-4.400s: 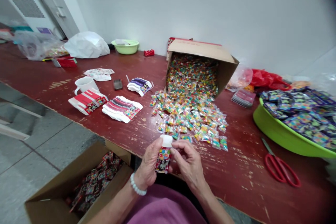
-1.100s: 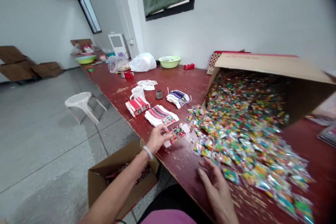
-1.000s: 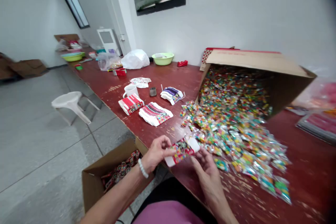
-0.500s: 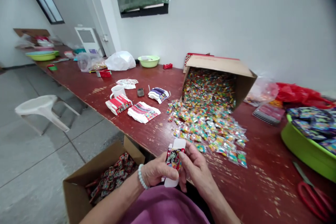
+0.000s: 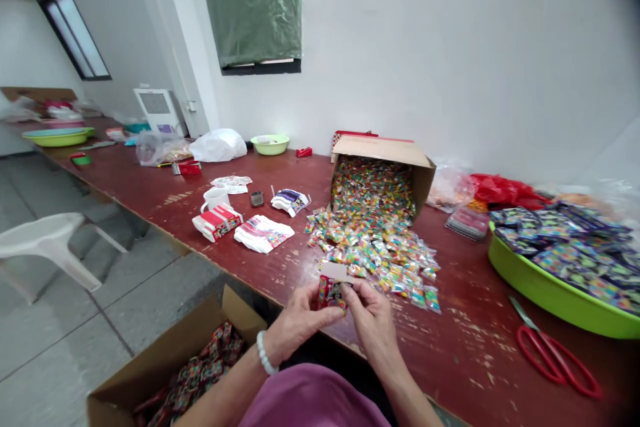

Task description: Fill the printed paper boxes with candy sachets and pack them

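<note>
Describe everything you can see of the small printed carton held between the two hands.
The small carton looks like thin cardboard, printed red with bright multicoloured artwork too small to read. Its plain white top flap stands open. It is held roughly upright in the air above the near edge of the red table. The left hand grips its left side, the right hand its right side near the top. Nothing else touches it.

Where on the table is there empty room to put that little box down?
The small box fits best on the bare tabletop between the candy packets and the red scissors. Another bare strip lies left of the white mug. It is crowded around the tipped carton.
</note>
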`<state>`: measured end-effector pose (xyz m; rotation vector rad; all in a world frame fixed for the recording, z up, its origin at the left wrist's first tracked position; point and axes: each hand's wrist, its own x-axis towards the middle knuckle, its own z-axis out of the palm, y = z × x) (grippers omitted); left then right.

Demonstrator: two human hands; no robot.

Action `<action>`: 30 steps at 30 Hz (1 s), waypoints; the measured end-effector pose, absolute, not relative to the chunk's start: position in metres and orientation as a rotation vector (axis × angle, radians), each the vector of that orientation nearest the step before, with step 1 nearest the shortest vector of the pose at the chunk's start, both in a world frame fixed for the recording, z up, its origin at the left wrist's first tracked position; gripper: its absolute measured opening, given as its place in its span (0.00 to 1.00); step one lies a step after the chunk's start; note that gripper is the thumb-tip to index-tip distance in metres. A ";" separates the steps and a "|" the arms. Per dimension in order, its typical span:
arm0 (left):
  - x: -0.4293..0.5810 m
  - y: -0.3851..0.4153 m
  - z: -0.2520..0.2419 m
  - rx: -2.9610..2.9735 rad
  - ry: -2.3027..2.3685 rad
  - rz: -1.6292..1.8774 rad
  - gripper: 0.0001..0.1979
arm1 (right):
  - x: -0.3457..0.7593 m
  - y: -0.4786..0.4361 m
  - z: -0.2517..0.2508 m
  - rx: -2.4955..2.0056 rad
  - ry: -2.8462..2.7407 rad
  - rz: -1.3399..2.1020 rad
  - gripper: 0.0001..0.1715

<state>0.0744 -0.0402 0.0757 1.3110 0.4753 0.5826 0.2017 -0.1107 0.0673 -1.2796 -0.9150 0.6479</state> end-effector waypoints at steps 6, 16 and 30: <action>0.078 -0.052 0.084 1.301 0.626 0.787 0.34 | 0.203 -0.105 0.068 -1.178 -0.748 0.648 0.28; 0.088 -0.024 0.086 1.259 0.565 0.566 0.15 | 0.237 -0.097 0.066 -1.258 -0.871 0.708 0.16; 0.120 -0.014 0.072 0.902 0.557 0.297 0.23 | 0.267 -0.092 0.061 -1.359 -1.040 0.608 0.09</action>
